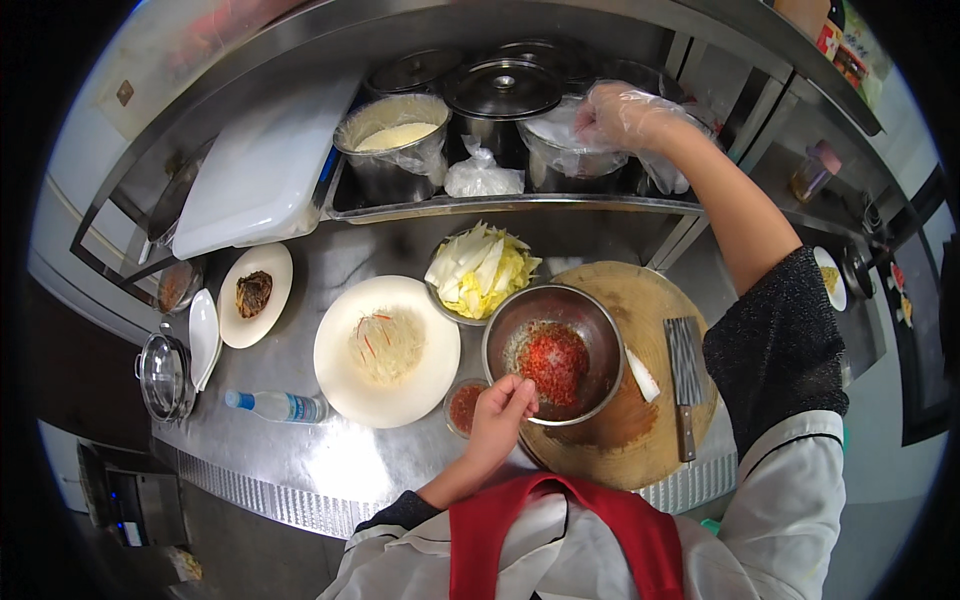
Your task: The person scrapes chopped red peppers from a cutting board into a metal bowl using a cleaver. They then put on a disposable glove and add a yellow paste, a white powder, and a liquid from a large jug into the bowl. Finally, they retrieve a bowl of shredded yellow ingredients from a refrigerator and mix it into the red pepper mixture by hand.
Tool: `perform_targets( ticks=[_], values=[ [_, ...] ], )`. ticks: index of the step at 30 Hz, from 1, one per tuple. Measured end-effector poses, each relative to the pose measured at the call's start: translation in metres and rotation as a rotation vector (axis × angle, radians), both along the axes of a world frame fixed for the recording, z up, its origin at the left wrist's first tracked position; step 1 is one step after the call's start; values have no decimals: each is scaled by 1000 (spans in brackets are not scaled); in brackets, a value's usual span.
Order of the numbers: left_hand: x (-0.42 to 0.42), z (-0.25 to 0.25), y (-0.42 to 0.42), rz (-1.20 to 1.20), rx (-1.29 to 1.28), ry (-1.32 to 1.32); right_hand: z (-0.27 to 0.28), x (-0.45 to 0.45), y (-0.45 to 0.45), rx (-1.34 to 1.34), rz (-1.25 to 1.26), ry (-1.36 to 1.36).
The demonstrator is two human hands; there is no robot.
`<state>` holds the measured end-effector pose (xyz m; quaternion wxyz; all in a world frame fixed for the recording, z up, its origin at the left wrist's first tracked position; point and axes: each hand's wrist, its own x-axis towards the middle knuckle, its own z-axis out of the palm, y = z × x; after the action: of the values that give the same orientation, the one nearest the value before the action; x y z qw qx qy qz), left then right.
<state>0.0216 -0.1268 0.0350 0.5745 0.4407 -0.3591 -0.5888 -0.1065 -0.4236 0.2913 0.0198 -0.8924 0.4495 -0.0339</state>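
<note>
At the near rim of a steel mixing bowl (607, 360), my left hand (501, 416) grips the edge between thumb and curled fingers. Chopped red chili (551, 360) with pale minced bits lies in that bowl, with a little white powder on top. My right hand (622, 116) reaches up to the shelf, over a steel pot (566, 176) lined with clear plastic and holding something white. Clear plastic film covers this hand, and its fingertips are bunched at the white contents. Whether they pinch anything is hidden by the film.
The bowl partly overlaps a round wooden chopping board (622, 465) bearing a cleaver (684, 382) and a white vegetable piece (642, 375). Nearby are cut cabbage (480, 274), a plate of glass noodles (386, 349), a red sauce dish (463, 409) and a bottle (277, 406).
</note>
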Motion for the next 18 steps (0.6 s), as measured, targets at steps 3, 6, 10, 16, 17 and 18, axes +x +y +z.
perform_targets(
  ticks=[3, 6, 10, 16, 17, 18],
  values=[
    [0, -1, 1, 6, 2, 2, -8, 5, -9, 18, 46, 41],
    [0, -2, 2, 5, -9, -24, -17, 11, -15, -63, 71, 121],
    [0, -2, 0, 8, -5, -46, -17, 17, -20, -144, 96, 179],
    [1, -4, 2, -7, -14, -5, 11, -18, 4, -258, 20, -71],
    [5, -6, 4, 18, -3, 6, 21, -13, 27, -127, 12, -215],
    [1, -6, 1, -24, -18, 17, 35, -30, 56, 26, -11, -388]
  ],
)
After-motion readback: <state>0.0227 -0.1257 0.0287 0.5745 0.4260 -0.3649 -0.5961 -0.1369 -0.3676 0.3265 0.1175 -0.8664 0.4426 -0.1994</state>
